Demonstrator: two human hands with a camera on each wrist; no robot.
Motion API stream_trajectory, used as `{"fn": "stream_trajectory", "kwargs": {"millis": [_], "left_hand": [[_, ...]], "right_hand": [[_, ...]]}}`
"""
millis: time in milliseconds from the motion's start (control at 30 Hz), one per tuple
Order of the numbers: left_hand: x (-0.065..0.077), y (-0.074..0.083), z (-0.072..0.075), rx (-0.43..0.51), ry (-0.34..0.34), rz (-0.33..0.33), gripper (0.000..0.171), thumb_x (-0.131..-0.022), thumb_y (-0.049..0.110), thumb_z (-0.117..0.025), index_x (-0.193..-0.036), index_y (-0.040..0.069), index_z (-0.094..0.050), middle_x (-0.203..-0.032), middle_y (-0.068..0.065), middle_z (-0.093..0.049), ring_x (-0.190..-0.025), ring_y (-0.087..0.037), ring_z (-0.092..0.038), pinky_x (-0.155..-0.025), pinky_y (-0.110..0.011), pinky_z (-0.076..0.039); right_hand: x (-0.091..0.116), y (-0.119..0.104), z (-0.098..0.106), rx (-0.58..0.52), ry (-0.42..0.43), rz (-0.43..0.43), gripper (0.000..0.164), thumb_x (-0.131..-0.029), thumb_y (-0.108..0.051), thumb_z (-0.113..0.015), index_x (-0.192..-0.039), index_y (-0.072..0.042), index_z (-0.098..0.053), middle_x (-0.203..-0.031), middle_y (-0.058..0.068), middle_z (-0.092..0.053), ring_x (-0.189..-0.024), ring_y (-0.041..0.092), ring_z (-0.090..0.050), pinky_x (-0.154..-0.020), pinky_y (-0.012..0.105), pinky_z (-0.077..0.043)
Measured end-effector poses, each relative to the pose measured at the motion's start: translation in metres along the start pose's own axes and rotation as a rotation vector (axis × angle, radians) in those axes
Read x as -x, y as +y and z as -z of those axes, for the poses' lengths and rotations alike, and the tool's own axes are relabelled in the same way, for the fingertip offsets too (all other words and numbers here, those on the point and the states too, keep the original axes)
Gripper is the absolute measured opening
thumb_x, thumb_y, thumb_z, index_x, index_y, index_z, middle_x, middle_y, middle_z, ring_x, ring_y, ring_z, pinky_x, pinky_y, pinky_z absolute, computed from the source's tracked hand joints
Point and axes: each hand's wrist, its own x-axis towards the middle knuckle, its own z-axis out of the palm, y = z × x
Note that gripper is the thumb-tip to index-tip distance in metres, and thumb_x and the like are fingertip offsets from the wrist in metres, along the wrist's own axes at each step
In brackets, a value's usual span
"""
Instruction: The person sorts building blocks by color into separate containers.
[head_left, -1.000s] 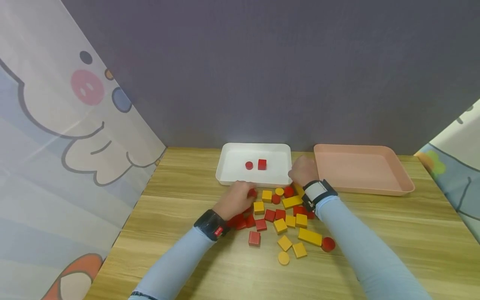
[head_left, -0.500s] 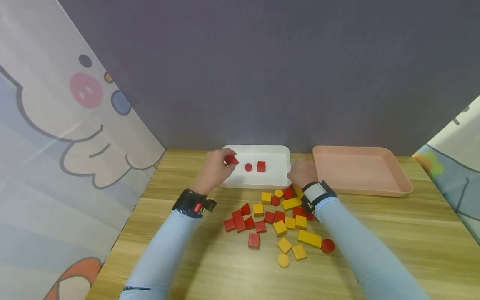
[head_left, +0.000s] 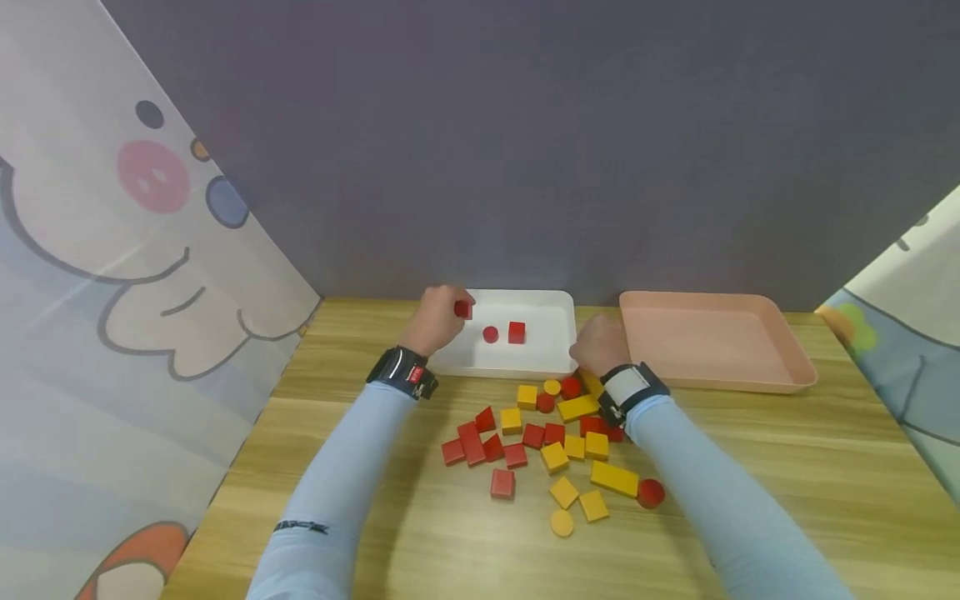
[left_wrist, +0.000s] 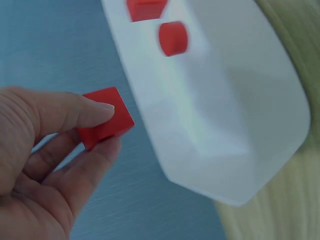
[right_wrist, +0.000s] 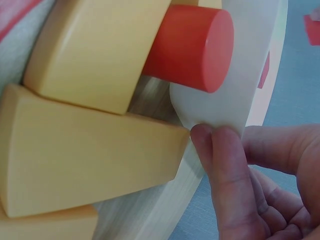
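The left hand (head_left: 435,322) pinches a red block (left_wrist: 111,112) at the left end of the white tray (head_left: 546,354); the left wrist view bares its square face. Only the right wrist view shows the right hand's (head_left: 602,344) fingertips (right_wrist: 230,150) gripping the tray's near right corner, beside yellow blocks (right_wrist: 90,150).

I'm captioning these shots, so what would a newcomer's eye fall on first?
Probably the red and yellow blocks scattered on the wooden table, in front of the white tray. Next, the red block pinched in the left hand at that tray's left end. Then the pink tray, to the right of the right hand.
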Motion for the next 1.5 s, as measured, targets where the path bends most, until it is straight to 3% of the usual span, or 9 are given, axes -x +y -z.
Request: {"fn": "stream_trajectory", "kwargs": {"millis": [333,700,900,1100,1267,1367,1433,1500], "left_hand": [[-0.013,-0.019,-0.025,-0.003,-0.110,0.036,0.033,-0.089,-0.003,-0.073,-0.118,0.009,-0.079,-0.116,-0.011,-0.075,-0.106,-0.029,-0.061,-0.100,-0.041,-0.056],[-0.016,-0.019,-0.037,0.006,-0.182,0.060,0.032,-0.090,-0.004,-0.072,-0.118,0.009,-0.079,-0.117,-0.011,-0.075,-0.107,-0.029,-0.062,-0.103,-0.042,-0.055],[-0.015,-0.018,-0.041,-0.003,-0.180,0.075,0.031,-0.091,-0.005,-0.071,-0.118,0.009,-0.079,-0.116,-0.011,-0.075,-0.105,-0.028,-0.063,-0.102,-0.040,-0.056],[-0.013,-0.016,-0.038,-0.014,-0.165,0.077,0.036,-0.090,-0.007,-0.067,-0.120,0.009,-0.078,-0.126,-0.011,-0.074,-0.115,-0.028,-0.062,-0.109,-0.043,-0.053],[-0.004,-0.011,-0.031,0.021,-0.101,0.051,0.052,-0.091,0.001,-0.071,-0.142,0.010,-0.063,-0.139,-0.012,-0.067,-0.100,-0.030,-0.063,-0.093,-0.042,-0.058],[0.005,-0.004,-0.022,0.033,-0.037,-0.006,0.068,-0.092,0.008,-0.074,-0.155,0.012,-0.049,-0.153,-0.015,-0.056,-0.122,-0.036,-0.063,-0.106,-0.048,-0.055],[0.015,0.004,-0.015,0.018,-0.006,-0.039,0.074,-0.093,0.013,-0.075,-0.159,0.013,-0.042,-0.162,-0.015,-0.046,-0.147,-0.038,-0.047,-0.120,-0.053,-0.042],[0.025,0.009,-0.011,-0.002,0.012,-0.070,0.079,-0.094,0.018,-0.075,-0.162,0.016,-0.036,-0.168,-0.016,-0.037,-0.158,-0.043,-0.029,-0.125,-0.059,-0.031]], "right_hand": [[0.002,-0.003,0.000,0.008,-0.002,0.019,0.015,-0.091,-0.013,-0.073,-0.089,0.001,-0.077,-0.068,0.012,-0.064,-0.068,0.030,-0.058,-0.059,0.028,-0.046],[-0.001,-0.002,-0.002,0.016,-0.008,0.004,0.015,-0.091,-0.013,-0.074,-0.089,0.001,-0.077,-0.067,0.011,-0.063,-0.066,0.029,-0.058,-0.058,0.027,-0.046],[-0.002,-0.002,-0.002,0.018,-0.014,0.001,0.014,-0.090,-0.013,-0.073,-0.085,0.000,-0.077,-0.063,0.010,-0.060,-0.063,0.029,-0.058,-0.056,0.027,-0.045],[-0.001,-0.002,-0.002,0.028,-0.008,0.016,0.015,-0.091,-0.015,-0.073,-0.087,-0.001,-0.077,-0.068,0.011,-0.064,-0.066,0.029,-0.059,-0.058,0.027,-0.047],[0.000,-0.002,-0.001,0.023,-0.028,0.011,0.015,-0.091,-0.014,-0.073,-0.088,0.000,-0.077,-0.067,0.011,-0.064,-0.066,0.029,-0.059,-0.058,0.027,-0.046],[-0.001,-0.001,0.001,0.024,-0.037,0.002,0.016,-0.092,-0.014,-0.072,-0.085,0.000,-0.076,-0.063,0.010,-0.060,-0.063,0.029,-0.057,-0.056,0.027,-0.045],[-0.001,0.000,0.001,0.028,-0.039,0.002,0.017,-0.092,-0.014,-0.071,-0.083,0.000,-0.076,-0.062,0.009,-0.058,-0.062,0.029,-0.056,-0.056,0.027,-0.044],[-0.002,0.001,0.002,0.026,-0.043,0.006,0.017,-0.092,-0.014,-0.071,-0.083,0.001,-0.076,-0.061,0.009,-0.057,-0.063,0.029,-0.056,-0.056,0.028,-0.043]]}}
